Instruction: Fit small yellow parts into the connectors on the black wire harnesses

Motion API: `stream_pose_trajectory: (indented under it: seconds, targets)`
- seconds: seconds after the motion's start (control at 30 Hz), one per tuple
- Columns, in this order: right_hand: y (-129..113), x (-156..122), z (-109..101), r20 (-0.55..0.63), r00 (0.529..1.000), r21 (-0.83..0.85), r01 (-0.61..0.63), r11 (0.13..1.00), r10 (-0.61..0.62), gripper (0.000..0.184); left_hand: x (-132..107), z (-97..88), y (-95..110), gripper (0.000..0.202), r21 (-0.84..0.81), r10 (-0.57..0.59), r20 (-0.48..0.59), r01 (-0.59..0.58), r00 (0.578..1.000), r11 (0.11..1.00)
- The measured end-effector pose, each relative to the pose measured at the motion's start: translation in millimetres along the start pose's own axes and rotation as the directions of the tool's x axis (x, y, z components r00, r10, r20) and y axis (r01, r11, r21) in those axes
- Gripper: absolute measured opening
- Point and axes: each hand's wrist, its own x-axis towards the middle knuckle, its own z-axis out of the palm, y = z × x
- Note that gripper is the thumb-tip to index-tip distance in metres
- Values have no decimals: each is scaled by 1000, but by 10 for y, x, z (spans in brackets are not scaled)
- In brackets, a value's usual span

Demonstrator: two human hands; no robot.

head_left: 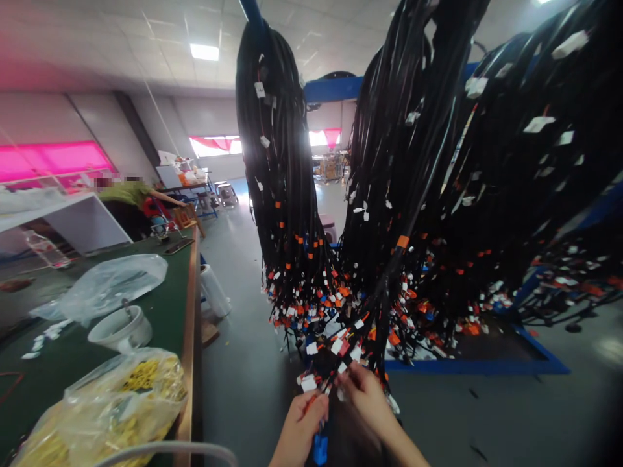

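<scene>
I see the left hand [305, 421] pinching thin wires [327, 390], a blue connector [320, 449] just below it; the right hand [366, 392] curls beside, its grip unclear to me. Crowded connectors [337, 346] hang just beyond both; tugging could snag or loosen one.

"What are the black cables [277, 149] at upper centre made of?"
"Plastic sheathing by the look, smooth, with glossy streaks."
"And the blue connector [320, 449] at bottom centre?"
"Hard, smooth plastic. The blue frame [487, 368] at lower right looks like painted metal."
"The counter [168, 305] on the left?"
"Matt green top, wooden edge [187, 363]; a smooth, glazed-looking cup [104, 332], and a crinkled, shiny plastic bag [92, 405] at lower left."
"Floor [243, 376]?"
"Smooth, with a dull sheen."
</scene>
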Motion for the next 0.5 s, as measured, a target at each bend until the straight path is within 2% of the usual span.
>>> stream_pose_trajectory:
  seconds: [0.03,0.1,0.17,0.3,0.43,0.5]
  targets:
    - [-38,-50,-59,52,998,46,-21,999,19,39,-11,12,11,58,-5,0,-7,0,1000,1000]
    - [-121,-154,-185,236,966,212,-162,964,110,45,-34,40,34,57,-22,-1,-14,0,1000,1000]
    - [-205,-244,-290,314,936,317,-263,911,161,47,-53,66,50,55,-46,-1,-19,0,1000,999]
    - [-360,-357,-336,308,937,378,-278,883,163,43,-72,93,61,59,-77,-6,7,7,1000,997]
    - [-409,-401,-206,260,961,479,-211,852,91,41,-100,111,45,66,-143,-99,30,102,995,984]
    - [-365,-408,-136,232,965,526,-233,818,126,43,-114,125,22,67,-161,-140,68,150,988,976]
